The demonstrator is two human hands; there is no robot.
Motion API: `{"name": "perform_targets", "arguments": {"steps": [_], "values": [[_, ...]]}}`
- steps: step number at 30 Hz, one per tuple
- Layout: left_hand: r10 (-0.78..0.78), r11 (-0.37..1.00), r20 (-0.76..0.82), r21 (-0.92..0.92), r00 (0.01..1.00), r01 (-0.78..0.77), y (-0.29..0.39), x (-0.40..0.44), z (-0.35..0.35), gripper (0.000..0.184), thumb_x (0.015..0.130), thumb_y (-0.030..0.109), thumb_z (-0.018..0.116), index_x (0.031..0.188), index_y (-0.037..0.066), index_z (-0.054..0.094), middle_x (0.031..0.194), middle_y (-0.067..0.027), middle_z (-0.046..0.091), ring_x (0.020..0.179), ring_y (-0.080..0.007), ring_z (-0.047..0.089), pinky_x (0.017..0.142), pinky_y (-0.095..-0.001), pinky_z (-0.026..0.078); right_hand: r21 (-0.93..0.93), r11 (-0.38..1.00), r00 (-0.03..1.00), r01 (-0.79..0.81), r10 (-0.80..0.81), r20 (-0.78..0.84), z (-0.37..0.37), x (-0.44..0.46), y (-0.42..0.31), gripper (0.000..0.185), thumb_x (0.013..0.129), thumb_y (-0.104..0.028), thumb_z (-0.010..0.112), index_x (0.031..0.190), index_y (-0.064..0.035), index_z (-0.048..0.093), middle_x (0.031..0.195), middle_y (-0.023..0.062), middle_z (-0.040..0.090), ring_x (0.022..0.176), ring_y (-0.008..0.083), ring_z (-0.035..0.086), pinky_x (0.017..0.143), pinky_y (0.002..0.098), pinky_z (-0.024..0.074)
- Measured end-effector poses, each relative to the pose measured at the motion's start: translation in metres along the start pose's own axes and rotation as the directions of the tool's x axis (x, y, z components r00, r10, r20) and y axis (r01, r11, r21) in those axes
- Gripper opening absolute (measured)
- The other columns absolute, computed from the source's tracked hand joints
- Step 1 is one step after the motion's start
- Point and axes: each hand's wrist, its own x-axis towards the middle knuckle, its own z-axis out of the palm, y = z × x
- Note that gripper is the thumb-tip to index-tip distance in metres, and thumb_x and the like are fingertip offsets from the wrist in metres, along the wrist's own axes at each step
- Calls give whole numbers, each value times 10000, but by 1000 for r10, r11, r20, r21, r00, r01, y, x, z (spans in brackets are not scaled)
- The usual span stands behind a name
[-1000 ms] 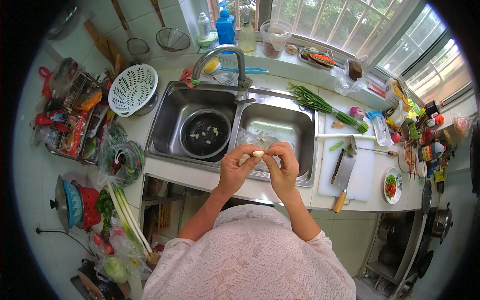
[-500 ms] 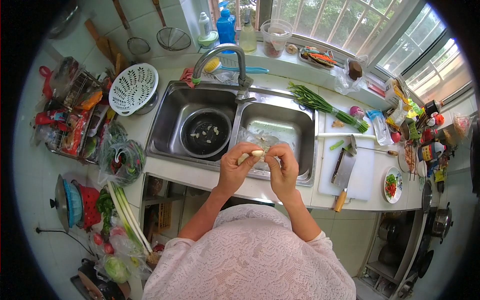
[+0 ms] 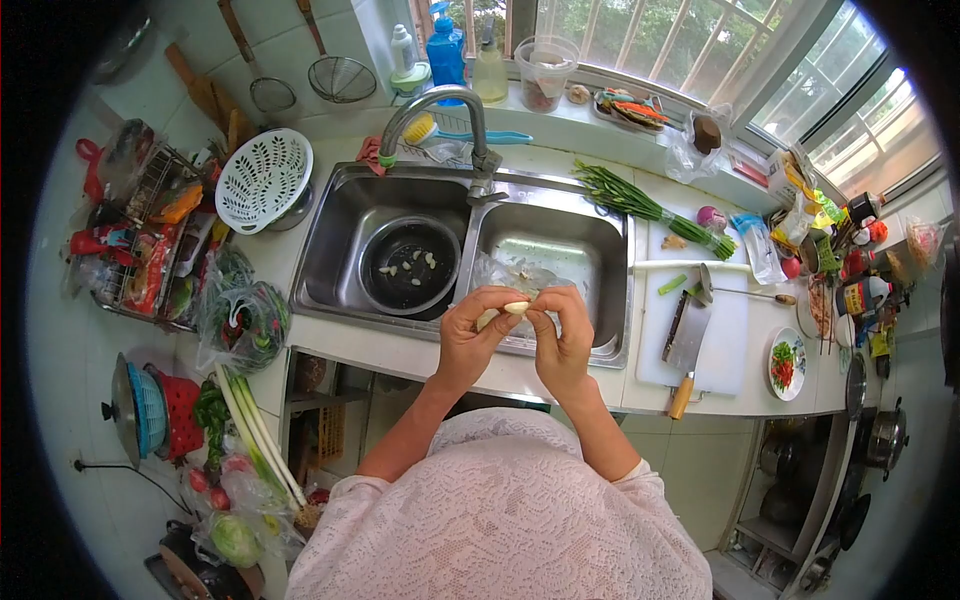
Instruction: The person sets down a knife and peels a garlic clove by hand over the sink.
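Observation:
A pale garlic clove [image 3: 516, 307] is pinched between the thumb and fingers of my left hand [image 3: 468, 335]. My right hand [image 3: 562, 338] meets it from the other side, its thumb and fingertips closed at the clove's right end. Both hands are over the front rim of the right sink basin [image 3: 590, 270]. Just beyond them, a crumpled clear plastic bag [image 3: 500, 272] lies in that basin, partly hidden by my fingers. In the left basin [image 3: 345, 200], several peeled cloves [image 3: 405, 270] sit in a dark round bowl [image 3: 375, 295].
A faucet [image 3: 478, 130] arches above the sink. To the right, a cleaver [image 3: 688, 335] lies on a white cutting board [image 3: 725, 370], near a plate [image 3: 787, 390] of chopped peppers. Long green stalks [image 3: 650, 208] lie behind. A white colander [image 3: 264, 180] stands left, above bagged vegetables [image 3: 245, 320].
My right hand has moved slightly left, closer to my left hand, and the clove shows a little more plainly between them. The whole view has shifted slightly.

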Motion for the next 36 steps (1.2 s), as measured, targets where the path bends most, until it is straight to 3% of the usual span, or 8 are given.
{"name": "perform_targets", "arguments": {"steps": [3, 11, 25, 36], "values": [[113, 991, 0, 67, 994, -113, -1, 3, 1, 164, 841, 9, 672, 999, 54, 668, 998, -51, 670, 922, -133, 620, 788, -250, 495, 3, 1000, 1000, -11, 11, 23, 0, -1, 0, 127, 818, 50, 636, 902, 8, 551, 844, 141, 561, 756, 271, 546, 663, 328, 448], [118, 987, -14, 114, 993, -116, 0, 6, -2, 155, 839, 9, 671, 989, 47, 664, 992, -62, 664, 924, -151, 625, 788, -259, 499, 66, 997, 999, -37, 37, 9, 1, -1, 2, 153, 813, 53, 638, 924, 0, 547, 857, 136, 562, 771, 267, 544, 682, 322, 450], [153, 980, 27, 125, 988, -156, 0, 11, -5, 176, 826, 6, 682, 996, 48, 665, 990, -64, 654, 912, -152, 625, 778, -264, 501, -93, 990, 994, 106, -105, 16, 3, 9, 4, 132, 812, 60, 629, 904, 6, 552, 835, 143, 555, 711, 280, 534, 604, 338, 443], [128, 972, 7, 199, 992, -127, 1, 15, -6, 159, 836, 37, 682, 993, 45, 662, 961, -68, 652, 881, -159, 625, 769, -266, 491, -36, 997, 997, 64, -63, 41, 5, 8, 3, 128, 826, 65, 598, 901, 1, 516, 844, 144, 533, 731, 287, 514, 644, 344, 438]]}}
